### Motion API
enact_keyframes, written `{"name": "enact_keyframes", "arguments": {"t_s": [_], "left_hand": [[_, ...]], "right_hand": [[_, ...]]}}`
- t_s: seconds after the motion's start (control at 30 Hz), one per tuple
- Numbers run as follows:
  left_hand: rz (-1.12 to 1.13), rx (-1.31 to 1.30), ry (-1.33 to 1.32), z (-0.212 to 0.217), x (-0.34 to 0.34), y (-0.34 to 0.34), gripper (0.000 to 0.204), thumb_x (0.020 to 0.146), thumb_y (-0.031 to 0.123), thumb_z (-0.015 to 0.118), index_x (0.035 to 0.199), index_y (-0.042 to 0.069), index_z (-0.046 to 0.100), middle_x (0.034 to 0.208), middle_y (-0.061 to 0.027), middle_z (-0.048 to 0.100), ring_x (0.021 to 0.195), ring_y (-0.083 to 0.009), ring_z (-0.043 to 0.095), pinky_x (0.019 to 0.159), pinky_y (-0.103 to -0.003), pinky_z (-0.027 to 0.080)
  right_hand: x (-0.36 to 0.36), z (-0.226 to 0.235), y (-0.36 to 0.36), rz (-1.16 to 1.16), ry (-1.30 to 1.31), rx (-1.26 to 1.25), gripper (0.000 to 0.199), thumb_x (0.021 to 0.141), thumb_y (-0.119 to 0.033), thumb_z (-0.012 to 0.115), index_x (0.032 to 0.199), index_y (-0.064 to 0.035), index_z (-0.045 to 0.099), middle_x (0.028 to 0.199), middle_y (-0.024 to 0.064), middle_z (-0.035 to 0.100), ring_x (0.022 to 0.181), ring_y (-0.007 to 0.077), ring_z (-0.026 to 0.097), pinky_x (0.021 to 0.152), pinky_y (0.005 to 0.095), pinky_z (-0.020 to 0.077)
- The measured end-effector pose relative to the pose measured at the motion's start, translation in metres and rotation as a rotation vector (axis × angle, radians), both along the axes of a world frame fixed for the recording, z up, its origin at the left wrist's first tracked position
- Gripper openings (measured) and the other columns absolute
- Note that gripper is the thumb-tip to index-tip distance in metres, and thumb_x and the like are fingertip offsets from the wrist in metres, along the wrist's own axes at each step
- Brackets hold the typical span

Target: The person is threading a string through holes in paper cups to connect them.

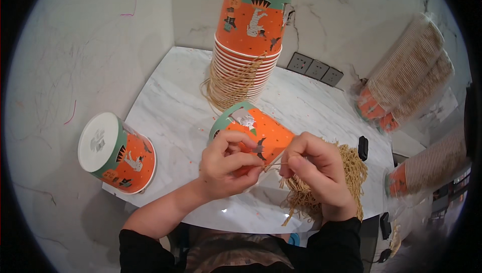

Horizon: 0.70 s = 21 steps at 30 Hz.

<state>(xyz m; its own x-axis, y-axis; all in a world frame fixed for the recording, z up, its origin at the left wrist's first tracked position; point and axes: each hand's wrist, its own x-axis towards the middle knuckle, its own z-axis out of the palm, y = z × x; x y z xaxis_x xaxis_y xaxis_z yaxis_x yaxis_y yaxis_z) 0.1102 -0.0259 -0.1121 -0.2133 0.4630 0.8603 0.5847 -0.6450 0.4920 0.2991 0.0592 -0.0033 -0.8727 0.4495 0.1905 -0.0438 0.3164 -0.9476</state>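
Observation:
Close in front of me, both hands pinch a thin tan string [276,164] stretched in the short gap between them. My left hand [230,165] is closed with thumb and forefinger on one part of it. My right hand [317,170] grips the other part the same way. Just behind the hands an orange and green paper bucket [273,131] lies tipped on its side, partly covered by my fingers. Under and beside my right hand spreads a heap of tan strings [354,165]. Whether the string joins the bucket is hidden.
A tall stack of nested paper buckets [246,67], draped with tan string loops, stands at the back. Another upside-down bucket [133,160] sits at the table's left edge. Bagged bucket stacks [409,67] lean at right. A small black object [363,148] and wall sockets [316,69] are nearby.

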Motion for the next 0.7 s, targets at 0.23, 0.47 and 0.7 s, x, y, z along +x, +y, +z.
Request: {"name": "enact_keyframes", "arguments": {"t_s": [0.23,0.47,0.7], "left_hand": [[0.002,-0.050,-0.047,-0.002,-0.003,-0.002,0.019,0.067,-0.002,0.078,0.083,0.008,0.073,0.105,-0.0071,0.062,0.066,-0.0126,0.059,0.059,-0.025,0.049],[-0.048,-0.049,-0.073,0.001,-0.003,-0.004,0.014,0.071,-0.002,0.074,0.083,0.005,0.072,0.104,-0.0095,0.064,0.074,-0.0172,0.064,0.066,-0.028,0.052],[-0.065,-0.059,-0.056,0.004,0.000,-0.008,0.016,0.070,0.000,0.073,0.084,0.005,0.069,0.096,-0.0105,0.066,0.078,-0.0225,0.066,0.067,-0.030,0.053]], "right_hand": [[0.002,0.009,-0.006,0.045,-0.041,0.137,0.009,0.098,-0.005,0.057,0.094,0.0018,0.061,0.086,0.0064,0.068,0.081,0.0127,0.065,0.076,0.0279,0.0526],[-0.003,0.004,-0.007,0.063,-0.087,0.152,0.012,0.102,-0.009,0.054,0.099,0.0007,0.059,0.090,0.0076,0.067,0.083,0.0133,0.062,0.078,0.0290,0.0509],[-0.011,-0.001,-0.003,0.182,-0.111,-0.145,0.015,0.104,-0.013,0.048,0.093,-0.0030,0.050,0.099,0.0086,0.060,0.090,0.0164,0.059,0.086,0.0317,0.0470]]}}
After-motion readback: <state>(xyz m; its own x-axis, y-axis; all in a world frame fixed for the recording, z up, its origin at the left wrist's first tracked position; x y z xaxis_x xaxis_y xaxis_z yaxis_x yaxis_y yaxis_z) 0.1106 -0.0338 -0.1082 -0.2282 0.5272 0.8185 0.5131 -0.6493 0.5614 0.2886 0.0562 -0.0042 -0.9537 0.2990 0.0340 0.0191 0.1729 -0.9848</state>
